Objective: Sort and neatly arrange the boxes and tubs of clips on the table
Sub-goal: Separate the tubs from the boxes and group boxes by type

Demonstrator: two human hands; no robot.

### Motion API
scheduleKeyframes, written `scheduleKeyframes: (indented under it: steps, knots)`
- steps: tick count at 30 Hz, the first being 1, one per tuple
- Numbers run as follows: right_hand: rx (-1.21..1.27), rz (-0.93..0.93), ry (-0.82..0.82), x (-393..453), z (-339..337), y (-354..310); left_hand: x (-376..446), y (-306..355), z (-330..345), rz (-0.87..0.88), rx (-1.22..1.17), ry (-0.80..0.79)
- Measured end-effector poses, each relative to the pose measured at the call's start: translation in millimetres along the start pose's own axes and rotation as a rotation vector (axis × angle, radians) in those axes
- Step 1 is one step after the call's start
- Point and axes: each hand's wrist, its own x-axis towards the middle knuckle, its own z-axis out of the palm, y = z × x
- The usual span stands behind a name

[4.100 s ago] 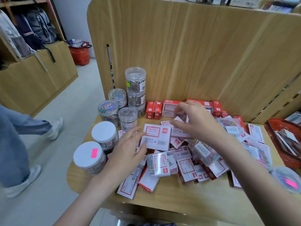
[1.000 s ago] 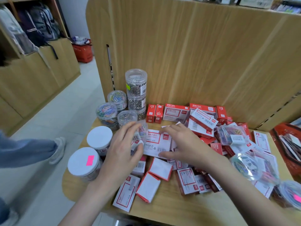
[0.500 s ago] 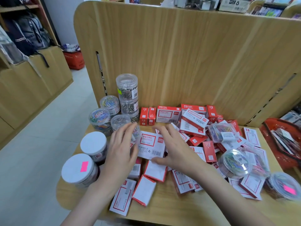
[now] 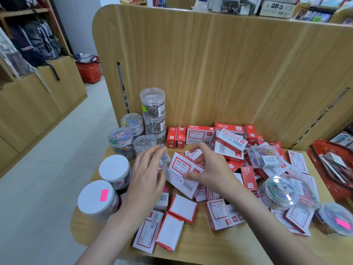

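A heap of red-and-white clip boxes [image 4: 219, 209] covers the wooden table [image 4: 210, 247]. My right hand [image 4: 210, 167] pinches a large white box with a red frame [image 4: 181, 175], thumb on its face and fingers over its far edge. My left hand [image 4: 147, 176] lies with spread fingers against that box's left side, fingertips by a small clear box [image 4: 165, 156]. Clear tubs of silver clips [image 4: 152, 106] stand stacked at the back left, next to tubs of coloured clips [image 4: 119, 137]. Two white-lidded tubs [image 4: 95, 197] stand at the front left.
A row of upright red boxes [image 4: 199, 133] lines the tall wooden back panel [image 4: 229, 73]. Round clear tubs [image 4: 278, 190] and a clear rectangular box [image 4: 263, 155] lie on the right. A red basket [image 4: 332, 169] sits beyond the table's right edge.
My right hand has taken the large white box by thumb and fingers and tilted it up a little. My left hand has stayed at its left side. The person walking at the left has gone.
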Motion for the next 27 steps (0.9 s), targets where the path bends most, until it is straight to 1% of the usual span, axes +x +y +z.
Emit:
scheduleKeyframes:
  steps: [4, 7, 12, 16, 18, 21, 27]
  knots:
    - [0.238, 0.019, 0.2, 4, -31, -1, 2, -2, 3, 0.028, 0.008, -0.025]
    - [0.407, 0.013, 0.328, 3, -64, 3, 14, 10, 2, 0.064, 0.005, -0.048]
    - [0.41, -0.044, 0.533, -1, -105, 17, 54, 45, 15, 0.176, -0.051, -0.128]
    - [0.289, -0.115, 0.645, -5, -128, 29, 85, 73, 40, 0.258, -0.053, -0.198]
    - [0.209, -0.135, 0.67, -5, -138, 34, 98, 83, 52, 0.278, -0.037, -0.268]
    - [0.156, -0.141, 0.655, 1, -147, 43, 111, 90, 68, 0.277, 0.039, -0.36]
    - [0.109, -0.188, 0.561, 14, -151, 55, 115, 85, 75, 0.297, 0.155, -0.375]
